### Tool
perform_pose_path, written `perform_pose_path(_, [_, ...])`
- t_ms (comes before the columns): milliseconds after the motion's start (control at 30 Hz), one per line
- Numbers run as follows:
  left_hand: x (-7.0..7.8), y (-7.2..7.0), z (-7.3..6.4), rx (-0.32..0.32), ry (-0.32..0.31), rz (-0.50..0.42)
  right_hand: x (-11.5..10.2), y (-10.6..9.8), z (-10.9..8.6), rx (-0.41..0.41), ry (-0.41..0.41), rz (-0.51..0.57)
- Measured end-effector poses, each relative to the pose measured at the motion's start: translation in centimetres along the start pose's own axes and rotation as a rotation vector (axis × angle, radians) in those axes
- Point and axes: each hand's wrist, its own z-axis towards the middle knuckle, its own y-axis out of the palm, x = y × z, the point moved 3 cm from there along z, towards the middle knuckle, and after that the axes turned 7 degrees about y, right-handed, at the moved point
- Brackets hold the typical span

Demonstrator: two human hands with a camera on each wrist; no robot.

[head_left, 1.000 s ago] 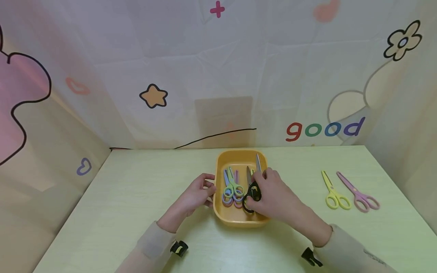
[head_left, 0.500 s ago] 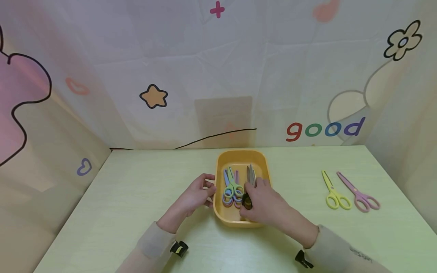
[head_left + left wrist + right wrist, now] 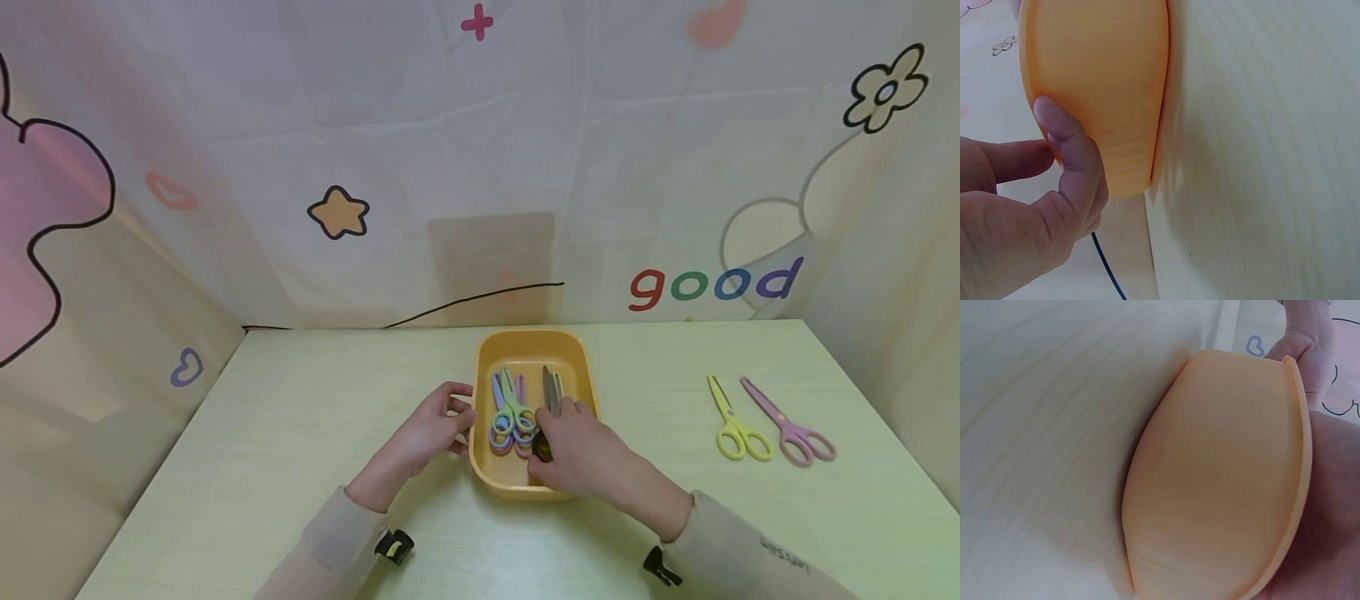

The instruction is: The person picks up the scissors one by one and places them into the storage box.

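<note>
A yellow-orange plastic tray (image 3: 536,492) stands on the table. My left hand (image 3: 437,423) holds its left rim; in the left wrist view, curled fingers (image 3: 1075,147) lie against the outer wall. My right hand (image 3: 581,446) reaches inside at the right and grips black-handled scissors (image 3: 542,446) low in the tray. Their metal blades (image 3: 552,390) point to the back, beside another blade; the rest is hidden under the hand. At the tray's left lie green-handled scissors (image 3: 513,412) on top of blue and purple ones. In the right wrist view the tray wall hides my fingers.
Yellow scissors (image 3: 738,433) and purple scissors (image 3: 791,433) lie side by side on the table (image 3: 300,417), right of the tray. A printed cloth (image 3: 337,125) hangs behind the table and along both sides.
My right hand has lowered the black-handled scissors into the tray, moving left and toward me, with only a slight shift in the last half second. The left hand stays at the rim.
</note>
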Motion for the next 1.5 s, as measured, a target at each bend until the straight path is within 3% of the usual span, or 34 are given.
perform_pose_path(700, [0.0,0.0,0.0,-0.011,0.0,0.001,-0.3,-0.3,-0.4,0.077,-0.034,-0.111])
perform_pose_path(1000, [-0.2,-0.1,0.0,-0.01,0.006,-0.002,-0.2,-0.5,-0.6,0.13,-0.063,-0.078])
perform_pose_path(1133, [-0.1,0.0,0.0,-0.009,0.008,-0.004,0.2,-1.0,-0.8,0.195,-0.111,-0.001])
perform_pose_path(1300, [-0.1,0.0,0.0,-0.009,0.006,-0.002,1.3,-1.8,-1.0,0.384,-0.185,0.125])
perform_pose_path(1400, [-0.1,0.0,0.0,-0.008,0.006,-0.001,2.3,-2.3,-1.0,0.464,-0.181,0.192])
perform_pose_path(1500, [-0.1,-0.1,0.0,-0.008,0.004,0.0,3.1,-2.7,-1.1,0.481,-0.158,0.238])
